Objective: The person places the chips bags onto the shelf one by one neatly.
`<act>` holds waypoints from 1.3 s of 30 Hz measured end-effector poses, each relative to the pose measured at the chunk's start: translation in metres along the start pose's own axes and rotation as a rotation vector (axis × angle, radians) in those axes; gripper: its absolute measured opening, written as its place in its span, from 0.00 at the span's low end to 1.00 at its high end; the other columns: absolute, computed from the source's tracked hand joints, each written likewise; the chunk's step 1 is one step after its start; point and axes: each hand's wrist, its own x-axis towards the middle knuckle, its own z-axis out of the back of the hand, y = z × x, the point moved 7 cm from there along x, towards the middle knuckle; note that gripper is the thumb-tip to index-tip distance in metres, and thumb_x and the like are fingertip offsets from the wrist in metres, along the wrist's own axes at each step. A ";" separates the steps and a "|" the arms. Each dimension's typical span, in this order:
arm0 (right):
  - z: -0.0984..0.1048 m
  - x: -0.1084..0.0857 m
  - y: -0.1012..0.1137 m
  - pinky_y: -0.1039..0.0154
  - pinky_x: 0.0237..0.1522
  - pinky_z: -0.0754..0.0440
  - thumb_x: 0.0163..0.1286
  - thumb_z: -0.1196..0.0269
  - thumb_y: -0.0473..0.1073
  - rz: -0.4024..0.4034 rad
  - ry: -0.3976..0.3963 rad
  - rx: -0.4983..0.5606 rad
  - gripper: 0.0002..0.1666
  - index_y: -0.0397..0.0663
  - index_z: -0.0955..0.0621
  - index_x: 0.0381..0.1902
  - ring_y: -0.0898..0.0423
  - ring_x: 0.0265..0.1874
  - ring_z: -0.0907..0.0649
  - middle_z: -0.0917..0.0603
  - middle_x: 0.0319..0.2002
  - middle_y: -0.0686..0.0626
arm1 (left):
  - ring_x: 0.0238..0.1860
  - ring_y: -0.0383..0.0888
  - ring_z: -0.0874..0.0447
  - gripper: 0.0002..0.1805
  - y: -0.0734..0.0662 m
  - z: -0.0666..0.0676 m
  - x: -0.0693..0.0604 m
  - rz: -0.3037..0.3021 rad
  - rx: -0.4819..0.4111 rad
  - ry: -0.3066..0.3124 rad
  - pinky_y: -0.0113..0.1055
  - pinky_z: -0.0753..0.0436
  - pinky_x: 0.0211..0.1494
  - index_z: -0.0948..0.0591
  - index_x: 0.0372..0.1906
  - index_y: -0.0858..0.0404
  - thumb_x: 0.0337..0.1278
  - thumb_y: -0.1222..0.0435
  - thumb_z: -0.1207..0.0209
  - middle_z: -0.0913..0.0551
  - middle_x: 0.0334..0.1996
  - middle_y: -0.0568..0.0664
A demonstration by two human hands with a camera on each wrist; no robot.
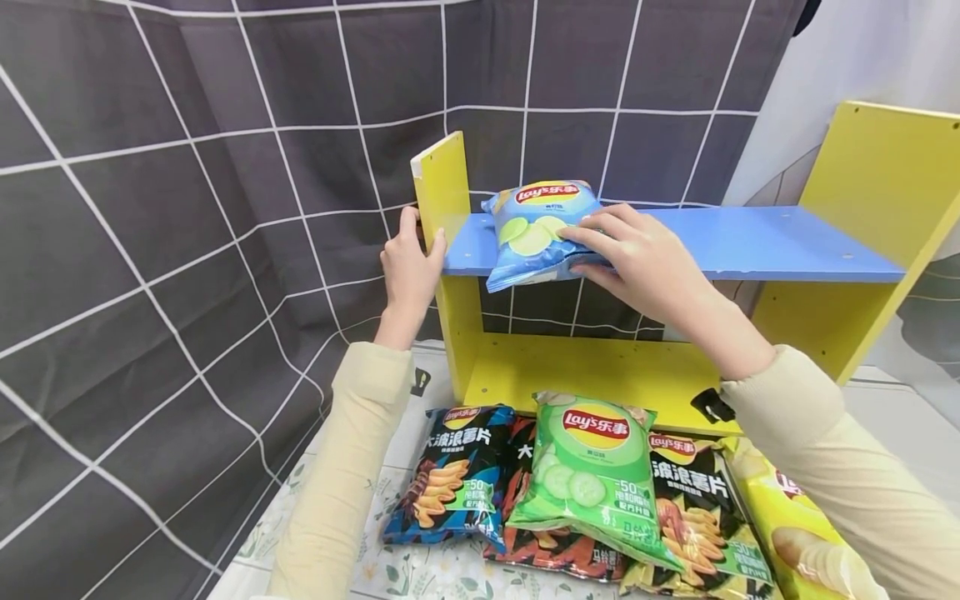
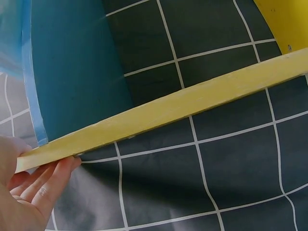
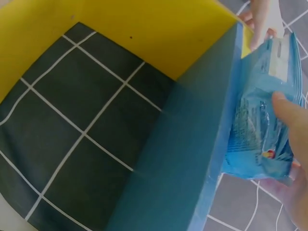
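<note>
A light blue bag of chips (image 1: 536,229) with lime slices on its front lies on the blue shelf board (image 1: 757,237), near its left end. My right hand (image 1: 637,254) grips the bag by its right side, fingers on the front and thumb beneath. In the right wrist view the crinkled back of the chip bag (image 3: 264,115) shows against the board's edge. My left hand (image 1: 411,267) holds the yellow side panel (image 1: 442,187) of the shelf at its left edge. The left wrist view shows that hand's thumb and fingers (image 2: 50,185) on opposite faces of the panel.
Below, several chip bags lie in a row: a dark blue one (image 1: 453,475), a red one (image 1: 555,554) partly under a green one (image 1: 588,475), a black one (image 1: 701,517) and a yellow one (image 1: 802,533). A dark gridded cloth (image 1: 210,250) hangs behind and at left.
</note>
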 end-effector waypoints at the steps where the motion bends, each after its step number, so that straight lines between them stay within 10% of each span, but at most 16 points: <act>1: -0.003 0.000 -0.001 0.44 0.51 0.22 0.54 0.27 0.39 -0.011 0.016 -0.006 0.32 0.45 0.22 0.58 0.42 0.51 0.22 0.18 0.49 0.41 | 0.35 0.59 0.17 0.17 0.000 0.000 0.000 0.001 0.002 0.001 0.48 0.20 0.39 0.27 0.51 0.63 0.62 0.59 0.43 0.14 0.39 0.60; 11: -0.028 0.001 -0.002 0.46 0.53 0.22 0.57 0.31 0.33 -0.059 0.107 -0.108 0.33 0.34 0.30 0.59 0.41 0.55 0.21 0.22 0.57 0.36 | 0.35 0.59 0.17 0.17 0.000 0.000 0.000 -0.002 0.007 0.001 0.49 0.21 0.40 0.27 0.51 0.63 0.62 0.59 0.43 0.14 0.39 0.59; 39: -0.048 0.007 0.001 0.44 0.50 0.21 0.59 0.45 0.19 -0.117 0.150 0.007 0.38 0.45 0.31 0.67 0.41 0.67 0.31 0.26 0.64 0.41 | 0.30 0.59 0.19 0.16 0.000 0.002 -0.003 -0.015 0.020 -0.018 0.48 0.22 0.36 0.27 0.50 0.64 0.62 0.60 0.43 0.15 0.33 0.61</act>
